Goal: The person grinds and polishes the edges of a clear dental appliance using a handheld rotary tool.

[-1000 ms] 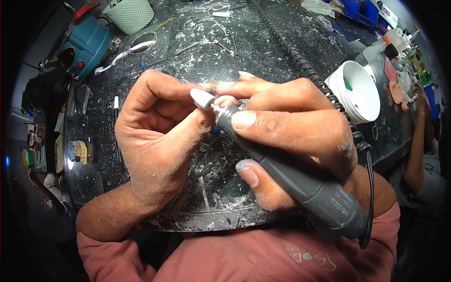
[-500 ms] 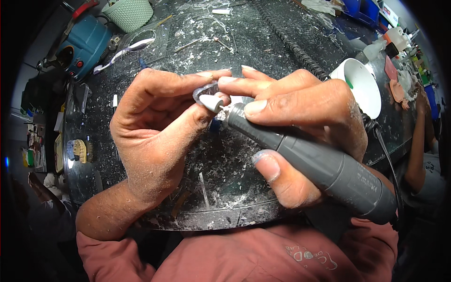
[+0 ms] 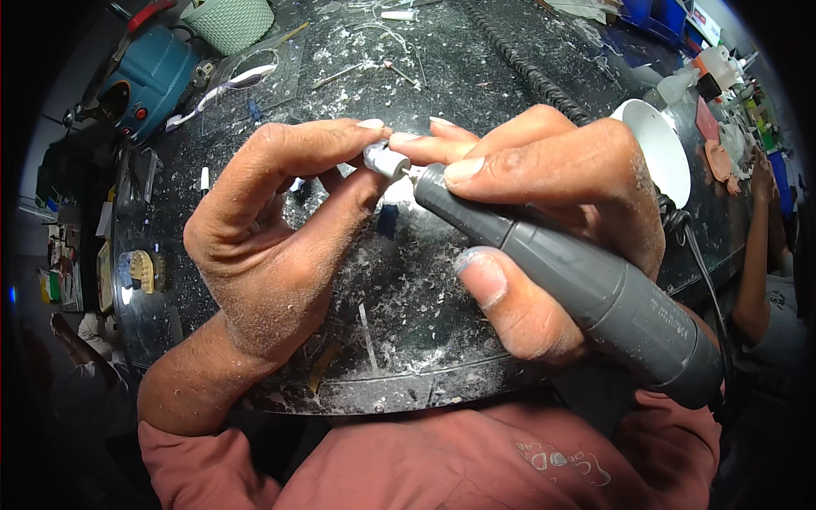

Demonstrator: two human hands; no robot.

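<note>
At the left of the black tabletop [image 3: 408, 327], which was strewn with white shavings, a yellowish dental model [image 3: 143, 270] stood near the edge, and a teal machine [image 3: 140, 89] with a red button stood beyond it. A pale green woven basket [image 3: 228, 25] was at the far left. The left hand [image 3: 263, 272], dusted with powder, pinched a small translucent piece [image 3: 371, 155] narrowly between its fingers, above the tabletop; its shape was mostly hidden. Just to the right, the white tip [image 3: 390, 164] of a dark grey rotary handpiece [image 3: 565, 285] lay against or just over that piece; which of the two could not be told. The right hand [image 3: 586, 174] had its fingers closed around the handpiece, which slanted toward the near right. Beyond that hand was a white bucket [image 3: 663, 157], partly hidden. At the far right showed another person's hand [image 3: 762, 180].
</note>
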